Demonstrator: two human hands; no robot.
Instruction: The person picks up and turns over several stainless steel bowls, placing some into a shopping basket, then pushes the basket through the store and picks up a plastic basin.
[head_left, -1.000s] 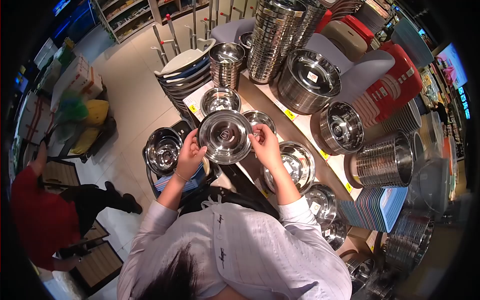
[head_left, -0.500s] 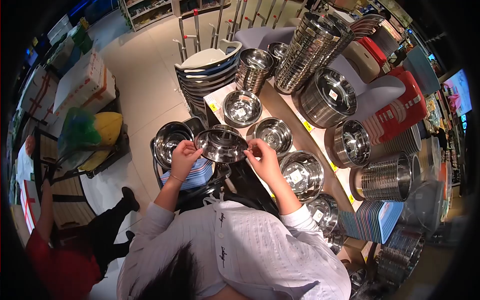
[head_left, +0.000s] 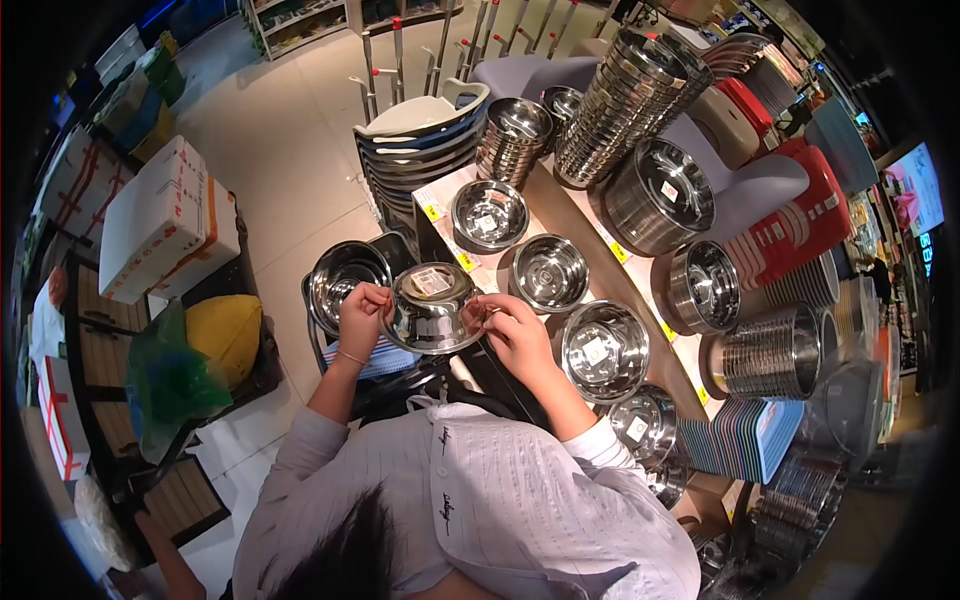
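Between both hands a shiny stainless steel bowl [head_left: 432, 312] is tilted so its underside with a label faces up. My left hand [head_left: 362, 318] pinches its left rim, and my right hand [head_left: 510, 330] grips the right rim. Under and behind it, a second steel bowl [head_left: 345, 278] rests in a dark cart together with a blue plastic basket [head_left: 385, 360]. Just right of my right hand, steel bowls stand on the display table, including a bowl with a small centre label [head_left: 550, 272] and a larger stickered bowl [head_left: 605, 350].
Tall stacks of steel bowls [head_left: 620, 105] and red plastic stools [head_left: 785, 215] fill the right. White and blue stacked basins [head_left: 420, 130] stand ahead. At left are a white taped box [head_left: 165, 220], a cart with a yellow item [head_left: 225, 335] and green bag, and a person's arm [head_left: 170, 555].
The bowl in my hands has been turned, so its labelled underside now shows. At left, the cart with the yellow item has shifted nearer, and the person in red has mostly left view.
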